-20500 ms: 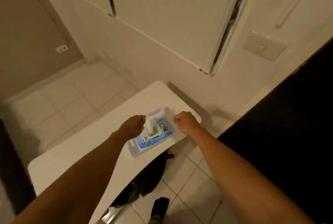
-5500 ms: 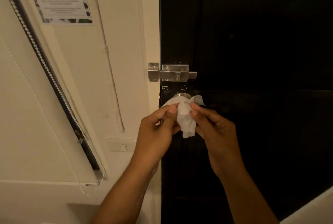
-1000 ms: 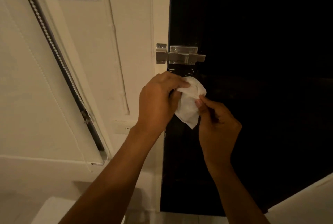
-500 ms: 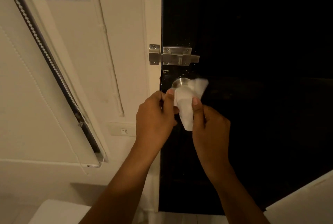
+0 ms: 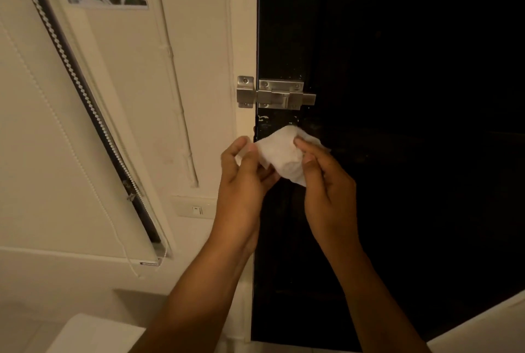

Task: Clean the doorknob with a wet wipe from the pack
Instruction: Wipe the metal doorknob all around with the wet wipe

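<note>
Half a second before, the doorknob showed bare metal; now the white wet wipe (image 5: 284,153) draped it whole, crumpled, hanging downward near the dark door's (image 5: 397,153) left edge, below the latch (image 5: 277,94); left hand (image 5: 244,179) and right hand (image 5: 326,179) both pinched the wipe

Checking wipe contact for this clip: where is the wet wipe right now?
In the head view, the wet wipe sits mid-frame, held between left hand and right hand, just below the metal latch.
</note>
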